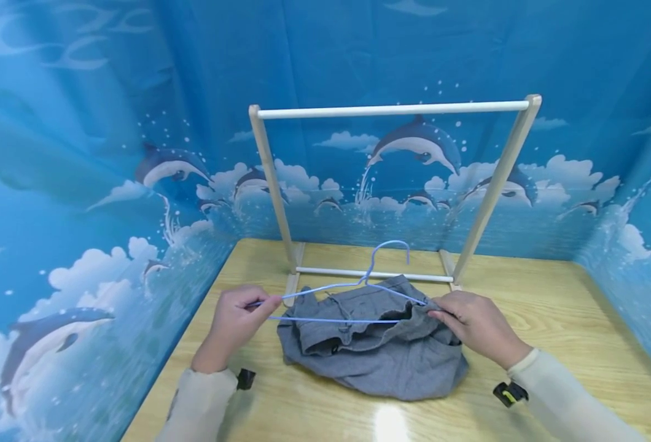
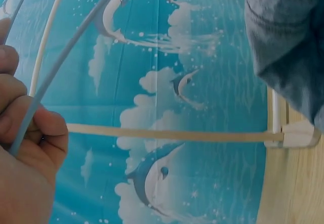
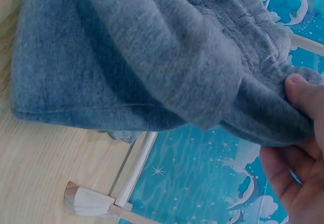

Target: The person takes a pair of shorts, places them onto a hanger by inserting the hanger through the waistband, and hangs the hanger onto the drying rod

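Note:
A thin light-purple clothes hanger [image 1: 325, 320] slants across the middle of the head view, its hook upward. At its left end, my left hand [image 1: 242, 316] grips the wire between curled fingers and thumb; the left wrist view shows the wire [image 2: 66, 52] running through that hand [image 2: 30, 133]. Its right end goes into the waistband of grey shorts [image 1: 381, 368]. My right hand [image 1: 477, 322] pinches the waistband's right edge, and in the right wrist view the cloth [image 3: 167, 67] lies between thumb and fingers. The shorts' lower part rests on the table, crumpled.
Behind the shorts stands a wooden rack with a white top rail [image 1: 392, 110], light side posts [image 1: 494, 190] and a white lower bar [image 1: 375, 274]. It stands on a wood-grain table [image 1: 557, 344]. A blue dolphin-print curtain [image 1: 325, 55] surrounds the back and sides.

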Motion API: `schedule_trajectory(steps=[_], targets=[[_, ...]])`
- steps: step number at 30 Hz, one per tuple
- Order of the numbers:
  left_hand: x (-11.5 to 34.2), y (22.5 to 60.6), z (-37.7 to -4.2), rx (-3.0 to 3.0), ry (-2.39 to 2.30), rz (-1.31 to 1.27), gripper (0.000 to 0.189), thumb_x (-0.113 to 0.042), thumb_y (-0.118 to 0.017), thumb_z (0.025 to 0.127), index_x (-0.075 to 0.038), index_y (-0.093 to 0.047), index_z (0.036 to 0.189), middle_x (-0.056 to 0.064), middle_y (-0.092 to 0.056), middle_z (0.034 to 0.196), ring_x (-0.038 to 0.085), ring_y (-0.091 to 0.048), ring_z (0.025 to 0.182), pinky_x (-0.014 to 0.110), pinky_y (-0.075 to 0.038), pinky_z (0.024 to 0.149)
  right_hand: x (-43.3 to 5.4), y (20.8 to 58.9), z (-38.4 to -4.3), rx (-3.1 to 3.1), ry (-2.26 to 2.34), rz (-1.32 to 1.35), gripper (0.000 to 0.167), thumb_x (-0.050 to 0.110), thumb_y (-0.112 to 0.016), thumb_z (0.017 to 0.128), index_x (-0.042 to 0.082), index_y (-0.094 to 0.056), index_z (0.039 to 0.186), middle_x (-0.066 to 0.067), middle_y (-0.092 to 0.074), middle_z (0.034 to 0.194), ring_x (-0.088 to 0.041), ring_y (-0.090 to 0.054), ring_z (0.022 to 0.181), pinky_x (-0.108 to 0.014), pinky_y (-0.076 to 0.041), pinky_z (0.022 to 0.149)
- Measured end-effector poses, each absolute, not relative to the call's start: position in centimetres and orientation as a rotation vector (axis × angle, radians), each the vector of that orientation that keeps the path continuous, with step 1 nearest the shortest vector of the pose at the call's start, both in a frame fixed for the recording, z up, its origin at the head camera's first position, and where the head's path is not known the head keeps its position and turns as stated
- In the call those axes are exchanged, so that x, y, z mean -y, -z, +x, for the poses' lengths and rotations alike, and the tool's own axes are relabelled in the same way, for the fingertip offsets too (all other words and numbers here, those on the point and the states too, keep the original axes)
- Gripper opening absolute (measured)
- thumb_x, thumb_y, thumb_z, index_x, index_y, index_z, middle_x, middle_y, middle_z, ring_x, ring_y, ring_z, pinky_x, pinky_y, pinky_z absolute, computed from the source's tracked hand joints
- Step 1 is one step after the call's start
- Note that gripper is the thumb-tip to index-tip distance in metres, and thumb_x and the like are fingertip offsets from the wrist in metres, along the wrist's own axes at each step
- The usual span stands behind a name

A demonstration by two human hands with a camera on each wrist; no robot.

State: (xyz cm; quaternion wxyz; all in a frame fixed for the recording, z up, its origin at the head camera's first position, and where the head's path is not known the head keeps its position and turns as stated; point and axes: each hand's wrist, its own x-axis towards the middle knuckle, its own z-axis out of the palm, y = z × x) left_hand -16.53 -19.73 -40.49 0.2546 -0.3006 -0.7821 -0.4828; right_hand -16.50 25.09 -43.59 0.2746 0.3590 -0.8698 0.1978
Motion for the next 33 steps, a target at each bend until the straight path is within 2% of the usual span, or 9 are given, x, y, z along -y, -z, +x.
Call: schedule_trajectory(steps=[8, 16, 27, 33], targets=[[18.2, 41.0, -17.2, 1.997, 1.315, -0.940, 0.028, 0.001, -0.081, 0.083, -0.013, -0.067, 0.063, -0.004, -0.048, 0.055, 0.004, -0.043, 0.053, 0.020, -0.038, 0.050, -24.5, 43.7, -16.3, 2.354, -0.522, 0.908, 0.022, 0.006, -0.086, 0.079, 0.017, -0.079, 0.098, 0.008, -0.074, 0.084, -0.002, -0.063, 0.070, -0.024, -0.049, 0.056], [16.3, 41.4, -17.4, 2.026, 1.342, -0.989, 0.033, -0.005, -0.079, 0.088, -0.017, -0.064, 0.061, -0.007, -0.044, 0.053, 0.001, -0.039, 0.051, 0.018, -0.035, 0.049, -23.5, 43.4, -16.3, 2.312, -0.500, 0.947, 0.021, 0.005, -0.086, 0.078, 0.012, -0.078, 0.096, 0.002, -0.078, 0.087, -0.009, -0.071, 0.072, -0.030, -0.057, 0.059], [13.6, 42.3, -17.0, 2.074, 1.359, -0.999, 0.036, -0.001, -0.079, 0.086, -0.017, -0.059, 0.060, -0.007, -0.042, 0.053, 0.000, -0.037, 0.052, 0.017, -0.033, 0.048, -22.2, 43.0, -16.1, 2.316, -0.543, 0.965, 0.017, 0.007, -0.085, 0.080, 0.016, -0.076, 0.091, 0.009, -0.073, 0.079, 0.004, -0.058, 0.065, -0.022, -0.047, 0.054], [12.5, 43.0, -17.6, 2.076, 1.397, -1.012, 0.034, -0.004, -0.078, 0.089, -0.016, -0.061, 0.061, -0.007, -0.043, 0.053, 0.000, -0.037, 0.052, 0.017, -0.033, 0.048, -20.7, 42.1, -15.9, 2.296, -0.772, 0.968, 0.022, 0.003, -0.082, 0.086, 0.022, -0.070, 0.082, 0.018, -0.056, 0.068, 0.006, -0.042, 0.057, -0.013, -0.036, 0.052]])
